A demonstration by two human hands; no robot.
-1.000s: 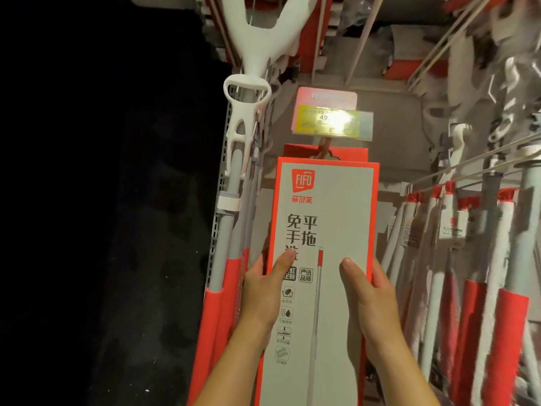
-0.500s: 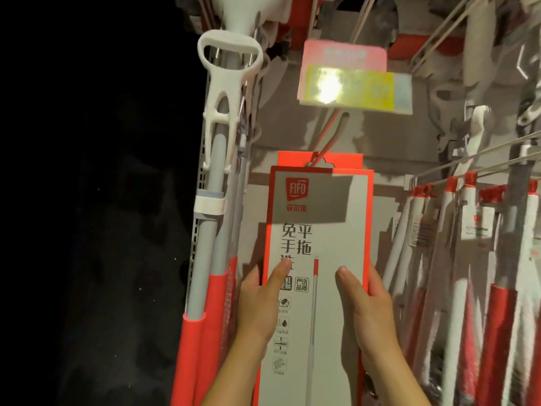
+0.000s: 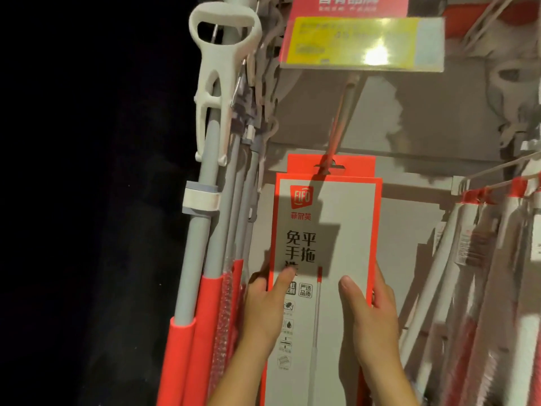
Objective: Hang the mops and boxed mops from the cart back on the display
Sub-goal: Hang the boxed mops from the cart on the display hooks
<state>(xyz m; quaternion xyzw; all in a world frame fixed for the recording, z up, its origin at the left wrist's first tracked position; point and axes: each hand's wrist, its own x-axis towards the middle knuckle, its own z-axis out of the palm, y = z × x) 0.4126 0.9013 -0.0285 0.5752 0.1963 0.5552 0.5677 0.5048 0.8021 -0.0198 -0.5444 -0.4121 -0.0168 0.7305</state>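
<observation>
Head view: a boxed mop (image 3: 328,253) is seen gripped at mid-height from both sides, upright and face-on to the display. The left hand (image 3: 263,312) is wrapped round the box's left edge, its thumb (image 3: 285,278) laid flat on the printed front and the other fingers hidden behind. The right hand (image 3: 371,315) is clamped likewise round the right edge, with its thumb (image 3: 349,288) on the front. This two-sided grip is judged to be chosen so that the tall carton is kept square and its top can be steered. Well above the thumbs, the red hang tab (image 3: 330,165) is met by the display peg (image 3: 341,121), which appears to be threaded through the tab's slot. Whether the box's weight is borne by the peg cannot be told. Higher again, a yellow price label (image 3: 360,43) is fixed at the peg's outer end. Just outside the left fingers, loose mops (image 3: 197,244) with grey poles and red sleeves are hung. Beyond the right fingers, a row of mops (image 3: 439,259) is hung from wire arms. The hanging step is judged nearly complete; the box would need to be pushed back along the peg before being let go.
</observation>
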